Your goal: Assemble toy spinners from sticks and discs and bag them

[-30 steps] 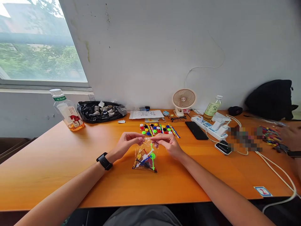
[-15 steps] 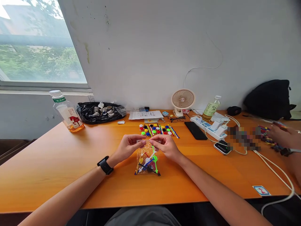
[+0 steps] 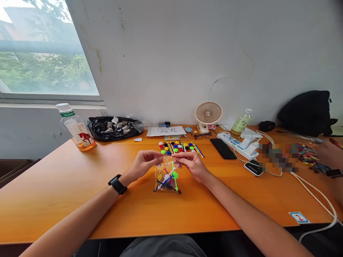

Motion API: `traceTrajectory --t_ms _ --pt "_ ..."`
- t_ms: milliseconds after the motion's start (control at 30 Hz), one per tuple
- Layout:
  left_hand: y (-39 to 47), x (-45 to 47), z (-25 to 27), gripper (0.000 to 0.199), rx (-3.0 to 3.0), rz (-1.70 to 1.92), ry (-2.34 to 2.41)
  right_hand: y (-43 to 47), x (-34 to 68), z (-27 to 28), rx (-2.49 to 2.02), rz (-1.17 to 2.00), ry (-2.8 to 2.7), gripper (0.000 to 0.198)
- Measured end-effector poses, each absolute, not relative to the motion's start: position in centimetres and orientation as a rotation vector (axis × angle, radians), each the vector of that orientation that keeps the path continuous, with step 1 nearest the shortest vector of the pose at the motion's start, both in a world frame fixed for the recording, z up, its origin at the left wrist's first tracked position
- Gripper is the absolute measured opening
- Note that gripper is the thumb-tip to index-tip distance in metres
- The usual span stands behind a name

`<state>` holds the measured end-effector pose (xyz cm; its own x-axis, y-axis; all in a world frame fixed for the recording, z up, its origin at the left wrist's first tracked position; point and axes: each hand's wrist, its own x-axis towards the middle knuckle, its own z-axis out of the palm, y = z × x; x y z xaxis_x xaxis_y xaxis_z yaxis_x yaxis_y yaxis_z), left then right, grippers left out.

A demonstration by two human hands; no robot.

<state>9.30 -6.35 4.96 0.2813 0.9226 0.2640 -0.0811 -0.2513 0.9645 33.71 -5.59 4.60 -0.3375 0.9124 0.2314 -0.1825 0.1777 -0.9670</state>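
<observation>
A clear plastic bag (image 3: 164,185) hangs upright above the wooden table, with colourful plastic arrows and round discs inside it. My left hand (image 3: 147,161) pinches its top left corner between thumb and fingers. At the top right corner, my right hand (image 3: 192,164) grips the bag the same way, fingers closed. Whether the bag's mouth is sealed I cannot tell. Just beyond my hands lie rows of colourful discs and arrow strips (image 3: 197,149), partly hidden behind my fingers.
A drink bottle (image 3: 80,130) and a black bag of scraps (image 3: 99,128) stand left. At the back are papers (image 3: 163,131) and a fan (image 3: 208,113). To the right lie a phone (image 3: 223,148), power strip (image 3: 235,144), cables, and a co-worker's hand (image 3: 328,157) by small colourful pieces (image 3: 307,152).
My hands have moved slightly apart along the bag's top edge, and the bag has risen a little. The co-worker's hand has shifted right.
</observation>
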Motion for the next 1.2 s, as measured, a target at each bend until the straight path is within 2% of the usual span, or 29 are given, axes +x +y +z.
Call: traceTrajectory --t_ms 100,233,333,400,500,700,900,1200 --pt "-6.6 9.2 5.3 0.031 1.454 1.211 0.822 -5.8 33.9 4.9 -0.698 1.336 -1.497 0.019" --pt "-7.0 9.3 5.6 0.029 1.437 1.212 0.881 -6.1 34.2 5.5 -0.67 1.142 -1.692 0.021" --pt "-7.0 9.5 5.3 0.031 1.432 1.217 0.888 -6.4 34.3 5.6 -0.658 1.029 -1.783 0.013" --pt "-6.9 9.6 5.0 0.032 1.431 1.233 0.867 -6.7 34.1 5.6 -0.672 1.052 -1.768 0.01" --pt "-6.8 9.9 4.4 0.034 1.46 1.245 0.837 -7.0 33.4 5.3 -0.752 1.085 -1.803 0.024" --pt "-7.1 10.1 4.0 0.036 1.605 1.247 0.882 -7.1 32.5 5.0 -0.784 1.095 -1.873 0.035" --pt "-7.1 9.9 4.2 0.033 1.829 1.132 0.899 -6.8 32.4 4.8 -0.761 1.101 -1.852 0.034" --pt "-6.2 9.2 4.5 0.034 1.735 1.152 0.917 -5.2 33.8 4.6 -0.81 1.197 -1.626 0.031"
